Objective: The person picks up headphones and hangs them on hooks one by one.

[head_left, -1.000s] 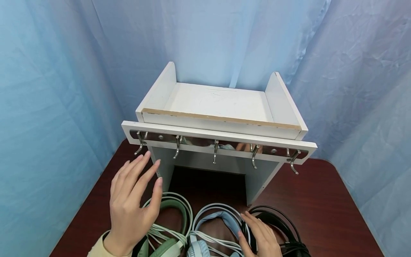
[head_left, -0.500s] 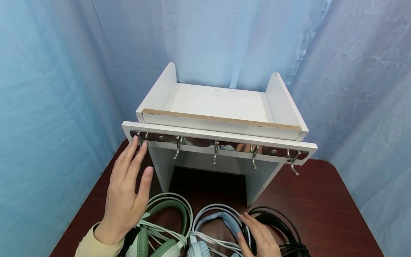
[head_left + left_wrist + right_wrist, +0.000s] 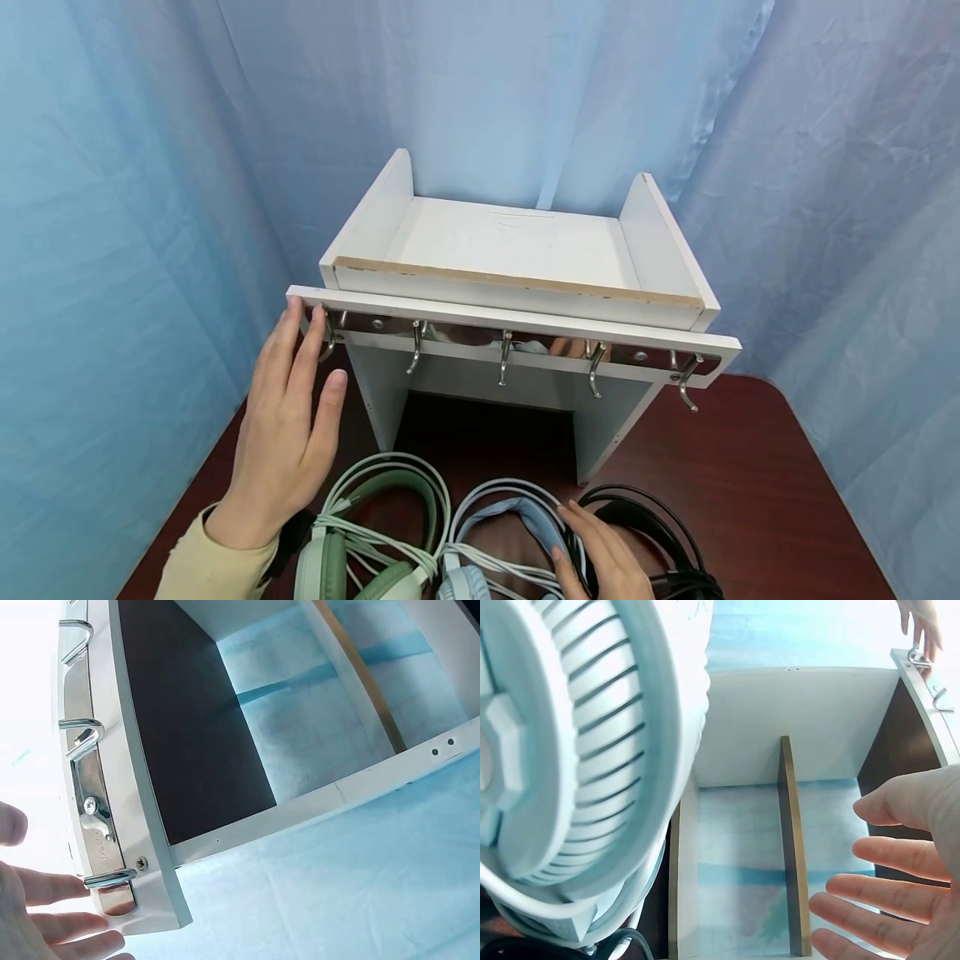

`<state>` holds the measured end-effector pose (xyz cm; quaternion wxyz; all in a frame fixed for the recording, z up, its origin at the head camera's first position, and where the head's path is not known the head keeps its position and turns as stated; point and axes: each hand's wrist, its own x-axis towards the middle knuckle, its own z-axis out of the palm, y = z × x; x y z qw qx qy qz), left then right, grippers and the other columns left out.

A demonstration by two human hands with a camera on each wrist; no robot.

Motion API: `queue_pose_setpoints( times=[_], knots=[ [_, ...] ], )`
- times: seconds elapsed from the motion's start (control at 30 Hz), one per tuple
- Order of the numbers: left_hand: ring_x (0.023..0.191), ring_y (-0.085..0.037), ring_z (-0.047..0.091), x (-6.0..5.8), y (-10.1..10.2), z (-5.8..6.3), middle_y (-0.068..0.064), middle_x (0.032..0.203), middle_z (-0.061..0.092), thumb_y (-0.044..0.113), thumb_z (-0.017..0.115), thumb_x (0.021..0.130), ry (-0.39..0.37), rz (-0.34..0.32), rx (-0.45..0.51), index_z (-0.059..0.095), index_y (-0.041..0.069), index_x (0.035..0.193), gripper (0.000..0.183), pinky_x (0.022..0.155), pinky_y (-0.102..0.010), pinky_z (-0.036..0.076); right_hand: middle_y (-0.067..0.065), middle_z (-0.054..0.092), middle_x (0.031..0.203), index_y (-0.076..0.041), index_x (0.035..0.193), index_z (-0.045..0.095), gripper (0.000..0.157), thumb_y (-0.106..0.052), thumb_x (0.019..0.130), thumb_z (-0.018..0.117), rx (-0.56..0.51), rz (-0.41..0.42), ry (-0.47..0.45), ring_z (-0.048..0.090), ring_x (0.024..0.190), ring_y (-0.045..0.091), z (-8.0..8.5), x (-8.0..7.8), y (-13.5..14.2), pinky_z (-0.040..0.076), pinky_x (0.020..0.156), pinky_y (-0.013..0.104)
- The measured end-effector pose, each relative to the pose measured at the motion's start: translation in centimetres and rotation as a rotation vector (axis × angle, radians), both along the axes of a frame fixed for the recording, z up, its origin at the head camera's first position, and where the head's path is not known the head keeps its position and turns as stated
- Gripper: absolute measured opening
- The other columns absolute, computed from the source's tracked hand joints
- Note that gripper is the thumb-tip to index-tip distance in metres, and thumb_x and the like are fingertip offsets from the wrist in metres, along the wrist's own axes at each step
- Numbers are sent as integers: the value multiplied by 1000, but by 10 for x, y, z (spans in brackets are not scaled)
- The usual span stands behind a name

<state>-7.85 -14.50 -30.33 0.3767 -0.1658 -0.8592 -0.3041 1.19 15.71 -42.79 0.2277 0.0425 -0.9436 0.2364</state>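
My left hand (image 3: 281,425) reaches up to the left end of the white hook rail (image 3: 480,327), fingers straight, fingertips right at the leftmost hook (image 3: 328,337). In the left wrist view, fingers (image 3: 56,886) lie beside that metal hook (image 3: 111,878) and the rail's end. My right hand (image 3: 607,558) is low at the front, between the light blue headphones (image 3: 540,518) and the black headphones (image 3: 637,512), fingers extended. The right wrist view shows it spread, with nothing in it. Green headphones (image 3: 427,492) with a bundled white cable lie below my left hand.
A white wooden shelf (image 3: 517,246) with raised sides stands on the dark red-brown table (image 3: 742,467); the hook rail runs along its front. Several metal hooks project toward me. Blue curtains (image 3: 480,92) hang behind and at both sides.
My left hand has moved up and left, from below the leftmost hook to the rail's left end. My right hand has stayed almost still by the headphones.
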Motion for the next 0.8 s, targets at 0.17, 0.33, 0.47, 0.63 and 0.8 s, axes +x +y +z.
queue_pose_setpoints(
  times=[0.17,0.33,0.47,0.63,0.8],
  knots=[
    [141,-31,22,-3,-1,2,-13,154,20,37,38,100,1,8,-6,31,7,145,54,116,-49,20,-3,62,119,-20,117,64,52,-19,68,82,25,1,-43,60,104,13,3,3,0,57,73,38],
    [140,-32,23,-8,-3,5,-13,154,20,37,37,100,18,4,-6,30,7,145,54,116,-49,21,-5,61,122,-22,118,63,50,-21,72,80,26,-35,-122,58,108,11,5,8,-3,56,78,39],
    [139,-34,24,-11,-4,8,-14,153,22,28,44,99,9,-21,21,32,6,145,52,113,-54,23,-2,64,117,-19,113,66,47,-19,68,82,15,-21,-67,60,103,12,0,5,-4,57,74,38],
    [140,-32,23,-14,-6,15,-10,154,21,22,49,97,-40,-40,46,31,10,145,53,111,-57,25,0,67,110,-19,107,69,45,-17,65,83,-5,6,14,64,94,14,-5,-5,-4,57,68,36],
    [140,-31,25,-18,-8,19,-7,154,21,18,53,95,-75,-21,23,31,13,146,56,110,-57,27,-2,67,108,-21,107,69,44,-17,65,83,-11,-1,28,65,91,13,-6,-6,-6,57,65,34]
  ],
)
